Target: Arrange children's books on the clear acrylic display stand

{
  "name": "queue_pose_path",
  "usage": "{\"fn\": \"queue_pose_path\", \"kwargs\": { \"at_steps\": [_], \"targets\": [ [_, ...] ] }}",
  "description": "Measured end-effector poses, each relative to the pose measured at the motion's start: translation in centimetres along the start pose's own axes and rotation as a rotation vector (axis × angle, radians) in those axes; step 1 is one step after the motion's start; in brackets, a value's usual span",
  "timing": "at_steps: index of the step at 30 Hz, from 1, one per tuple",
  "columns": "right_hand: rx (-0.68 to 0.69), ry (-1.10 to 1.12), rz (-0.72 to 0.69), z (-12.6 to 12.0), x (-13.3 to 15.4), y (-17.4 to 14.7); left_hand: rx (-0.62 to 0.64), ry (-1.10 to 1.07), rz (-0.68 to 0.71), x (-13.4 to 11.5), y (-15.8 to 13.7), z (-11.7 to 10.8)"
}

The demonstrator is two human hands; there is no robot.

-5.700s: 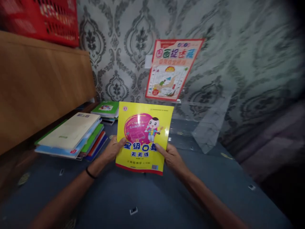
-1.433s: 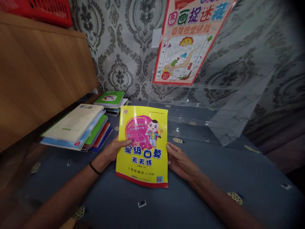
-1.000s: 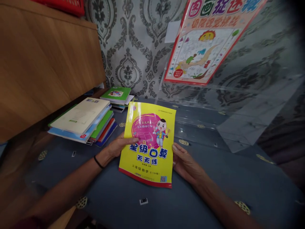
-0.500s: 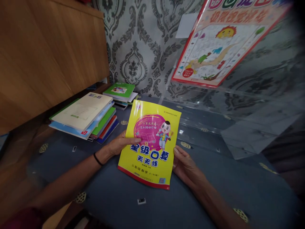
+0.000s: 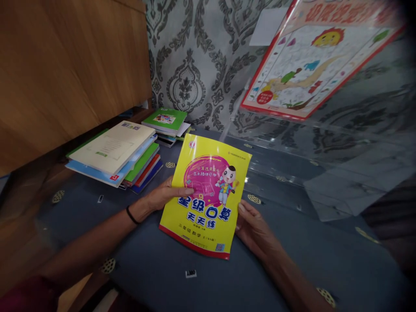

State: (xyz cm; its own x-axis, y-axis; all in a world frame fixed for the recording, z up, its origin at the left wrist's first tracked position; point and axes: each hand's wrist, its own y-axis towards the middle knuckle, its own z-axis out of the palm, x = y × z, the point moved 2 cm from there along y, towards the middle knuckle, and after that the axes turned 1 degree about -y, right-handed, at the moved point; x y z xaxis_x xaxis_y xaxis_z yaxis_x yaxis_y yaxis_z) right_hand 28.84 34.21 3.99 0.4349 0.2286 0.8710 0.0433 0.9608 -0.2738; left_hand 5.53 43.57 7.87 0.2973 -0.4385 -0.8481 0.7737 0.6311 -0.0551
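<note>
Head view. Yellow book [image 5: 201, 232]: one, held above the table [image 5: 152, 264]; left hand [image 5: 162, 196] pinching its left edge, thumb across cover; right hand [image 5: 253, 223] pinching its right edge. Book stack [image 5: 112, 149]: on the table, left.

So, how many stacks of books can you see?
2: the larger stack left of the yellow book, the smaller stack farther back, near the patterned wall.
</note>
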Motion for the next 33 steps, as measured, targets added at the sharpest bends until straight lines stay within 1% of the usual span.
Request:
{"fn": "queue_pose_path", "kwargs": {
  "at_steps": [5,11,16,21,28,33],
  "targets": [
    [0.001,-0.113,-0.072,0.6,0.9,-0.4,-0.020,0.022,0.008,0.2,0.0,-0.4],
    [-0.027,-0.263,-0.206,0.3,2.2,-0.4,-0.105,0.053,0.040,0.0,0.1,-0.4],
    [-0.041,-0.434,-0.362,0.7,4.7,-1.1,-0.127,0.114,0.080,-1.2,0.5,0.3],
    [-0.065,-0.561,-0.466,1.1,6.8,-2.3,-0.128,0.206,0.165,-2.5,0.9,1.1],
    [-0.058,-0.621,-0.543,0.6,6.5,-2.8,-0.122,0.350,0.147,-2.8,0.4,0.8],
    [-0.018,-0.743,-0.587,0.6,6.7,-2.7,-0.058,0.505,0.077,-3.4,-0.4,0.2]
  ]
}}
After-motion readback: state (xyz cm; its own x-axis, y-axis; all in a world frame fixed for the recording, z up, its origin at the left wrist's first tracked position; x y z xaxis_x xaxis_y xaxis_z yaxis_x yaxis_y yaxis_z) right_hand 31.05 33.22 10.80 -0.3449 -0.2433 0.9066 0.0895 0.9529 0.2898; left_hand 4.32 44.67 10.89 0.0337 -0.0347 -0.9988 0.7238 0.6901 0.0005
